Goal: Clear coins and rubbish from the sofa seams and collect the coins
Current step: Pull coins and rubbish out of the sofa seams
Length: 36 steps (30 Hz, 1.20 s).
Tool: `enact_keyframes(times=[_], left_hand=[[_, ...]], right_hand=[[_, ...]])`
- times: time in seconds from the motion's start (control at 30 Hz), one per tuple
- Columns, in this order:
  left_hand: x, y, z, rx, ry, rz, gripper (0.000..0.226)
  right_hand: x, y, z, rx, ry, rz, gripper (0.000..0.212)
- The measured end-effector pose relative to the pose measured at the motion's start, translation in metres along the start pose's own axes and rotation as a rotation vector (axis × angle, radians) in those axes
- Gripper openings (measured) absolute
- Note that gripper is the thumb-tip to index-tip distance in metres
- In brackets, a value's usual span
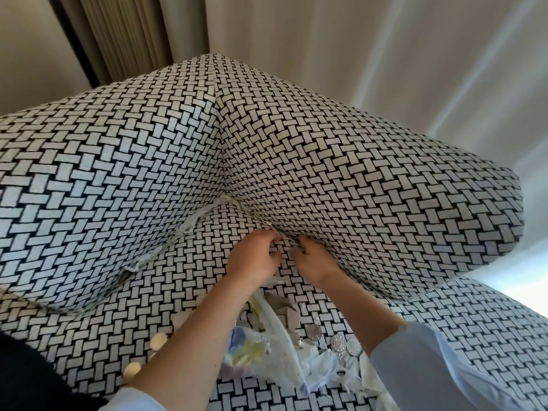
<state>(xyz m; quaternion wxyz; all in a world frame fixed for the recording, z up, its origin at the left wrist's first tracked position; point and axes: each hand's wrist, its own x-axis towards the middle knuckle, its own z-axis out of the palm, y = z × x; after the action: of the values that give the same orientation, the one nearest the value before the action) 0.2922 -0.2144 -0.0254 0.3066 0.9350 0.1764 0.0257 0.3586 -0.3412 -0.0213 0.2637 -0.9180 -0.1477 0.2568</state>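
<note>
On the black-and-white woven sofa seat (pixel 189 271), my left hand (pixel 255 258) and my right hand (pixel 312 261) sit side by side at the seam (pixel 286 235) under the right back cushion. Their fingers are curled with the tips at the crease, and I cannot see anything in them. Nearer to me lies a pile of torn paper and wrapper rubbish (pixel 264 348). Three silver coins (pixel 338 342) lie at its right edge, by my right sleeve. White paper scraps (pixel 185 229) stick out of the left seam.
Two pale round pieces (pixel 158 339) lie on the seat beside my left forearm. The left back cushion (pixel 98 179) and right back cushion (pixel 370 185) meet in a corner. Curtains (pixel 326 40) hang behind. Something dark (pixel 26 369) fills the lower left.
</note>
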Motion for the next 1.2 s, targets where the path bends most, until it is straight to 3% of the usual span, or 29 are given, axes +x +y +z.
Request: enact_keyframes(times=[0.13, 0.27, 0.37, 0.5, 0.7, 0.93, 1.1, 1.2], left_hand=[[0.015, -0.007, 0.011, 0.096, 0.113, 0.035, 0.05], [0.031, -0.014, 0.017, 0.16, 0.137, 0.014, 0.053], [0.04, -0.012, 0.018, 0.259, 0.138, 0.008, 0.049], [0.049, -0.012, 0.016, 0.346, 0.084, 0.004, 0.048], [0.06, -0.017, 0.008, 0.406, -0.02, 0.028, 0.039], [0.064, -0.018, 0.003, 0.462, -0.103, 0.045, 0.041], [0.066, -0.017, 0.0, 0.486, -0.168, 0.049, 0.042], [0.064, -0.02, 0.001, 0.477, -0.168, 0.068, 0.04]], right_hand=[[0.016, -0.006, 0.006, -0.09, 0.012, 0.014, 0.036], [0.032, -0.012, 0.007, -0.042, -0.05, 0.078, 0.038], [0.043, -0.012, 0.002, 0.018, -0.131, 0.097, 0.027], [0.053, -0.012, -0.005, 0.105, -0.229, 0.109, 0.021], [0.054, -0.013, -0.005, 0.103, -0.234, 0.108, 0.008], [0.05, -0.018, -0.008, -0.043, -0.276, 0.109, 0.033], [0.051, -0.034, -0.01, -0.222, -0.277, 0.149, 0.01], [0.051, -0.044, -0.009, -0.357, -0.285, 0.131, 0.017]])
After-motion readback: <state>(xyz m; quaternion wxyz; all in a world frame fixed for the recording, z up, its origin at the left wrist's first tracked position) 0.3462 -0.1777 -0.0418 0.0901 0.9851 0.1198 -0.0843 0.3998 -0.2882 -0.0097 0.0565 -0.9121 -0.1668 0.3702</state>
